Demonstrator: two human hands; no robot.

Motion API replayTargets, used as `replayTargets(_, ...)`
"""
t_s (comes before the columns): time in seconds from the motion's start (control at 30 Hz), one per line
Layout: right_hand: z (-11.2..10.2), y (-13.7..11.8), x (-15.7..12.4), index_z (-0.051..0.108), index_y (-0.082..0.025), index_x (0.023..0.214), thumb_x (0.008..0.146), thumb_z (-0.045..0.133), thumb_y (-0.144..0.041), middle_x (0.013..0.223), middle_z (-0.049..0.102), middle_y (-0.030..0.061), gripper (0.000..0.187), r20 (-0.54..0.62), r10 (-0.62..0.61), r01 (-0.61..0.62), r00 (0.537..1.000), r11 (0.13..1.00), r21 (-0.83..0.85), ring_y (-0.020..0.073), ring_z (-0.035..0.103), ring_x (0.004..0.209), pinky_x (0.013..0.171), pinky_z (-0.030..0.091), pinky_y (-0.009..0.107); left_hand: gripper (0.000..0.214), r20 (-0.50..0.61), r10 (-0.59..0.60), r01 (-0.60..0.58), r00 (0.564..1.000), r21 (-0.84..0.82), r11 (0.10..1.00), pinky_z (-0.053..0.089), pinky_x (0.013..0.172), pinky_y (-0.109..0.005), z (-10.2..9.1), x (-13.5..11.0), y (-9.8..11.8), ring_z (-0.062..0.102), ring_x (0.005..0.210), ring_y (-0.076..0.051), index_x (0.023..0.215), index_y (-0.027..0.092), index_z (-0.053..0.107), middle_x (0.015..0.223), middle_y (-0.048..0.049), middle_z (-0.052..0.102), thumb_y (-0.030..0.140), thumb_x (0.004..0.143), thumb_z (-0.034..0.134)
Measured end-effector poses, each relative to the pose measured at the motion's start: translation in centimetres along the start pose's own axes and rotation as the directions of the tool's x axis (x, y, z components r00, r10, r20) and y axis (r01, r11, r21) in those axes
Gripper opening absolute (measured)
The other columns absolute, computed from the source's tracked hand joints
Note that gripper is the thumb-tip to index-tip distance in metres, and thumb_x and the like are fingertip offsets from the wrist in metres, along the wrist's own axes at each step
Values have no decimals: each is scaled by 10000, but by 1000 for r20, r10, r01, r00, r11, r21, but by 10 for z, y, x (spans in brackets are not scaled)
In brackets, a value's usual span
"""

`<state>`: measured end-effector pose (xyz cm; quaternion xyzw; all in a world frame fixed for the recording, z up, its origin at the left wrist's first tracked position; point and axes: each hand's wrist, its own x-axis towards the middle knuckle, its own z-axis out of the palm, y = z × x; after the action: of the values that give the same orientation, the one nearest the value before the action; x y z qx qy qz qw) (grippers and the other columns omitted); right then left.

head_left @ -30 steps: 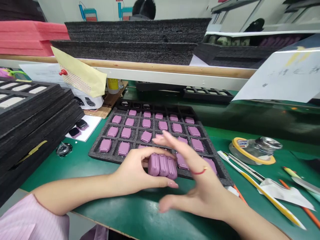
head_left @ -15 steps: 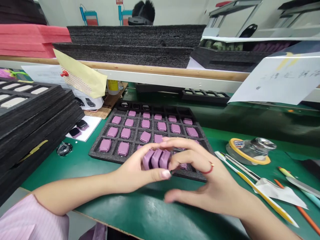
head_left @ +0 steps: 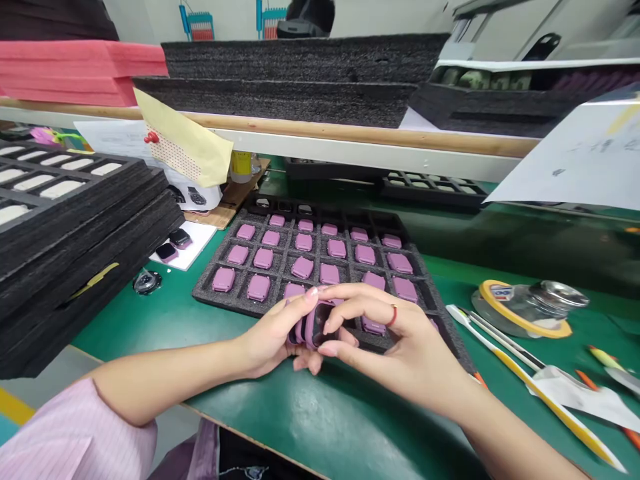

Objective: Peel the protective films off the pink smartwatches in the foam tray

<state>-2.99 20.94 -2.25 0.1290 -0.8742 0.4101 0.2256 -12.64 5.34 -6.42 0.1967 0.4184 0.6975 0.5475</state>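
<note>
My left hand (head_left: pixel 273 337) is curled round a small stack of purple watch cases (head_left: pixel 306 328), held on edge just above the green table. My right hand (head_left: pixel 395 340), with a red ring, pinches the outermost case of that stack; its dark screen side faces me. Both hands sit at the near edge of a black foam tray (head_left: pixel 210 293) whose pockets hold several more purple cases (head_left: pixel 303 267). The tray's back row looks empty of purple cases.
A stack of black foam trays (head_left: pixel 75 227) fills the left side. Two dark watch parts (head_left: pixel 173 245) lie on white paper. Tape roll and glass jar (head_left: pixel 530 305), tweezers and pens (head_left: pixel 540 373) lie at right. A shelf with foam sheets (head_left: pixel 300 80) runs behind.
My right hand came down from open above the stack and closed its fingers on the end case. The stack in my left hand turned more on edge. The view shifted slightly.
</note>
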Motion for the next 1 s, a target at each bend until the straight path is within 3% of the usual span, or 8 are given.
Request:
replayTargets(0.17, 5, -3, -1, 713, -233, 820, 849, 736, -147, 966, 764, 37, 93, -226, -67, 50, 972, 996, -80, 173, 734, 845, 759, 613, 298, 522, 2, -1, 2, 1000, -114, 993, 284, 409, -179, 0, -2, 5, 472, 416, -63, 838, 133, 682, 607, -2, 616, 652, 849, 632)
replayTargets(0.33, 5, -9, -7, 676, -262, 884, 896, 677, -106, 852, 744, 2, 157, -532, -4, 72, 847, 992, 107, 164, 737, 777, 728, 643, 310, 497, 81, -36, 54, 996, -240, 969, 323, 461, -201, 0, -3, 9, 490, 454, -62, 973, 139, 704, 862, -83, 757, 604, 799, 718)
replayTargets(0.4, 6, -9, -10, 672, -270, 980, 893, 693, -124, 947, 745, 16, 172, -505, -12, 100, 863, 984, 148, 181, 745, 893, 830, 650, 336, 475, 90, -46, 69, 995, -273, 959, 314, 454, -204, -1, -3, 9, 468, 434, -53, 946, 131, 707, 865, -90, 764, 585, 808, 717)
replayTargets(0.53, 9, -1, -11, 579, -285, 1299, 777, 845, -270, 1305, 632, 92, 586, -185, 5, 16, 983, 993, 113, 277, 631, 1238, 1063, 557, 454, 479, 106, -25, 55, 994, -294, 954, 316, 435, -198, -3, -4, 9, 463, 425, -51, 971, 128, 712, 872, -85, 763, 584, 824, 700)
replayTargets(0.63, 13, 5, -10, 559, -290, 1331, 805, 820, -304, 1308, 619, 106, 587, -71, -6, 7, 997, 1000, 14, 284, 612, 1250, 1061, 548, 474, 485, 112, -15, 47, 994, -297, 954, 361, 460, -198, -5, -4, 8, 483, 434, -52, 989, 137, 719, 878, -79, 765, 588, 812, 717)
replayTargets(0.73, 16, 6, -9, 577, -300, 1303, 845, 782, -281, 1240, 652, 92, 502, -60, -36, 35, 998, 999, -15, 262, 634, 1204, 1022, 572, 447, 474, 106, -14, 45, 994, -296, 954, 362, 469, -194, -6, -4, 7, 497, 442, -53, 978, 136, 727, 873, -79, 762, 577, 805, 730)
replayTargets(0.87, 14, 5, -9, 496, -302, 1413, 846, 776, -260, 1392, 573, 110, 634, -39, -27, 27, 999, 1000, 7, 290, 560, 1324, 1100, 519, 485, 446, 106, -16, 47, 994, -300, 953, 368, 489, -196, -5, -5, 9, 513, 459, -59, 975, 141, 732, 868, -68, 754, 550, 799, 747)
replayTargets(1.0, 6, 4, -11, 547, -363, 1380, 893, 685, -137, 1354, 627, 49, 555, -320, 26, -1, 947, 997, 80, 259, 644, 1235, 1066, 564, 460, 390, 128, 4, 38, 992, -324, 945, 345, 492, -201, -3, -6, 10, 483, 464, -53, 965, 141, 726, 857, -69, 743, 504, 822, 741)
